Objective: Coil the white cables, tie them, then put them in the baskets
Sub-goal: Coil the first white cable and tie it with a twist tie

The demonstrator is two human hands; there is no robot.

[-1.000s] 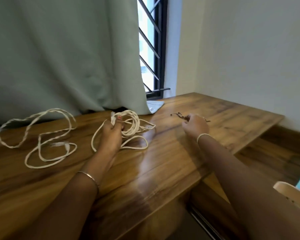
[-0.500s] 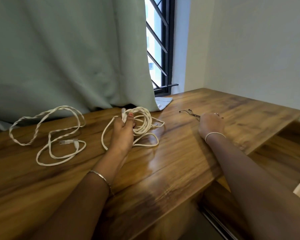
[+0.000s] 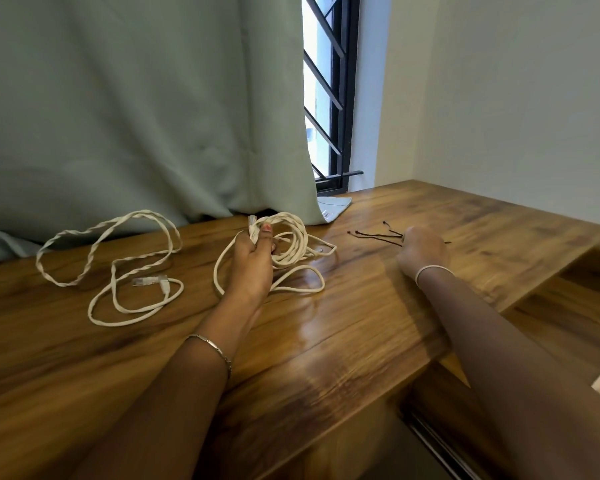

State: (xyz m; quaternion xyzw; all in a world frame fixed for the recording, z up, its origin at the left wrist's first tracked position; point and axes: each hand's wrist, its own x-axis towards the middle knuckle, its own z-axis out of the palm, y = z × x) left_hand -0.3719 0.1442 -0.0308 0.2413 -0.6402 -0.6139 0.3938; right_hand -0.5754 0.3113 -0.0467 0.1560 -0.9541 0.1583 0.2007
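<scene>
— Where are the hands?

— Both out over the wooden worktop (image 3: 361, 323). The left hand (image 3: 253, 261) has its fingers curled round a coiled white cable (image 3: 291, 244), thumb pressed on top of the bundle, with a plug end (image 3: 252, 225) sticking up just past the thumb.

— Is the whole cable gathered in?

— No. Several turns sit in the grip, but two slack loops trail onto the wood, one to the left of the wrist and one to the right.

— And the right hand (image 3: 423, 252)?

— Knuckles up, fingers curled down over a few thin dark ties (image 3: 378, 235) that lie on the wood. Their knotted ends fan out to the left of it. The fingertips are hidden, so I cannot tell whether it really pinches them or only rests on them.

— Any other cable?

— A second white cable (image 3: 118, 258), loose and partly twisted, sprawls on the worktop well to the left, untouched, its clear connector (image 3: 146, 281) lying inside the loops.

— What's behind?

— A pale green curtain (image 3: 136, 116) hangs down to the back edge, and a window (image 3: 336, 98) with black bars shows beside it
</scene>
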